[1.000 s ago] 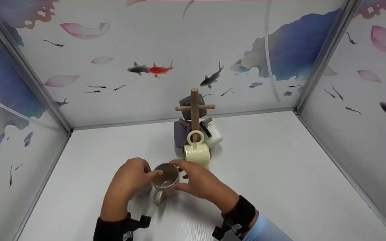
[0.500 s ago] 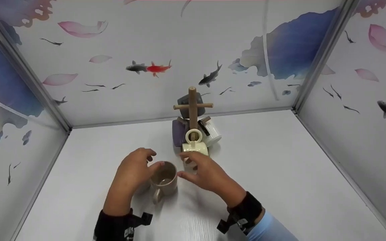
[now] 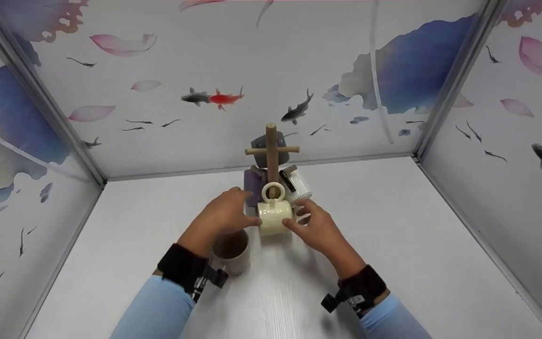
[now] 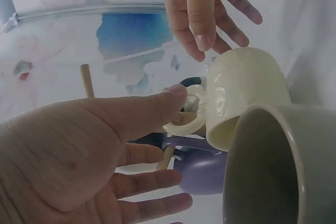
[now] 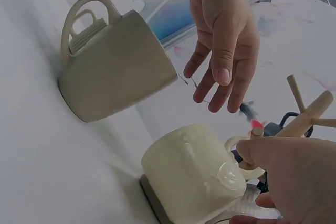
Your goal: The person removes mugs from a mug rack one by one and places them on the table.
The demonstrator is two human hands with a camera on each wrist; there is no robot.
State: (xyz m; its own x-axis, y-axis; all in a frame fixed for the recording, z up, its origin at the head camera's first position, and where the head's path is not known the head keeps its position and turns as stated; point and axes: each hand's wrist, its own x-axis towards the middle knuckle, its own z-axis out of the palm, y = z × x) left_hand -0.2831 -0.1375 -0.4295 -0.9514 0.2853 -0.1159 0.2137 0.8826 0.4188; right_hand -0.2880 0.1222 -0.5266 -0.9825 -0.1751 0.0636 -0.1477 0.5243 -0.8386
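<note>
A cream mug (image 3: 273, 220) hangs by its ring handle from a front peg of the wooden mug tree (image 3: 272, 160). To its left is my left hand (image 3: 226, 212), fingers spread and thumb pointing at the mug. My right hand (image 3: 315, 228) is on the other side, its thumb tip overlapping the mug's edge in the head view; whether it touches, I cannot tell. Neither hand grips anything. Below my left hand, a beige mug (image 3: 235, 263) stands upright on the table; its handle (image 5: 71, 22) shows in the right wrist view.
A purple mug (image 3: 252, 186), a white mug (image 3: 299, 186) with a black handle and a dark grey mug (image 3: 261, 146) hang on the tree. Another mug (image 5: 86, 35), mostly hidden, stands behind the beige one. Printed walls (image 3: 158, 150) enclose the white table (image 3: 417, 245).
Both hands have left the beige mug, which stays standing on the table. They have moved forward to either side of the hanging cream mug, the right hand first.
</note>
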